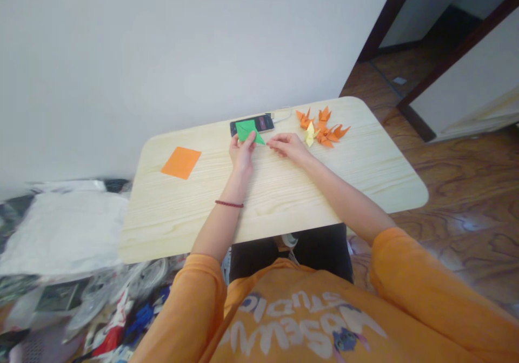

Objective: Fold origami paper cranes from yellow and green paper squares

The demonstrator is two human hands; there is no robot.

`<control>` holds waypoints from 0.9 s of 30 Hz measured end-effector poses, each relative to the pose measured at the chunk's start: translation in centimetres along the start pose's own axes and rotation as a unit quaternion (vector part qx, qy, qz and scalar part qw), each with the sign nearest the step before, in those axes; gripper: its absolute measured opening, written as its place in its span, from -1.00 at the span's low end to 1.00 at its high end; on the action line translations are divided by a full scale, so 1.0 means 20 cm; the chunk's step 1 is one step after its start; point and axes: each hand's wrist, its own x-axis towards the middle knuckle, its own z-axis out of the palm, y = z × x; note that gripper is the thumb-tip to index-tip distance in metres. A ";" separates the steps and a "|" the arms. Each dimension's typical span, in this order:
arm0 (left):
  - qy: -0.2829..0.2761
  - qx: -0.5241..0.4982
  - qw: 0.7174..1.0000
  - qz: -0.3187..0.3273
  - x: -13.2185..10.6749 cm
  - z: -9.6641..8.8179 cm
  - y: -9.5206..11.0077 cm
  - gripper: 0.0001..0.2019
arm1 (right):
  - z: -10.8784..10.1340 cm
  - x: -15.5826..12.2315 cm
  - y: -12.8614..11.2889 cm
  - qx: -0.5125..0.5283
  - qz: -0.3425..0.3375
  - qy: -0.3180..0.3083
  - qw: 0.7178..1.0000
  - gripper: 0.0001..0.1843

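Note:
My left hand (pixel 243 149) grips a partly folded sheet of green origami paper (pixel 245 130), thumb on top and fingers behind. A narrow green point of the paper slants down to the right. At that point's tip my right hand (pixel 290 147) has its thumb and fingers pinched together; the exact contact is too small to see clearly. Behind the green paper lies a phone (pixel 265 123), partly covered by it. Right of my right hand sit several folded orange paper cranes (pixel 324 133) and one yellow paper crane (pixel 310 134).
A flat orange paper square (pixel 181 163) lies on the left of the light wooden table (pixel 162 222). A white cable (pixel 286 115) runs from the phone along the wall side. White bags (pixel 68 228) and clutter fill the floor at left. A doorway stands at right.

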 end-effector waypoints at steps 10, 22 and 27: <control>-0.053 0.061 0.996 -0.027 -0.03 0.02 0.00 -0.72 | -0.03 0.02 -0.01 0.029 -0.019 0.085 0.996 -0.83; -0.102 0.184 0.977 0.038 -0.07 0.02 -0.01 -0.76 | -0.03 0.03 -0.02 -0.037 -0.048 0.076 0.995 -0.76; -0.116 0.212 0.967 0.079 -0.07 0.02 -0.02 -0.79 | -0.03 0.03 -0.03 -0.081 -0.079 0.082 0.990 -0.82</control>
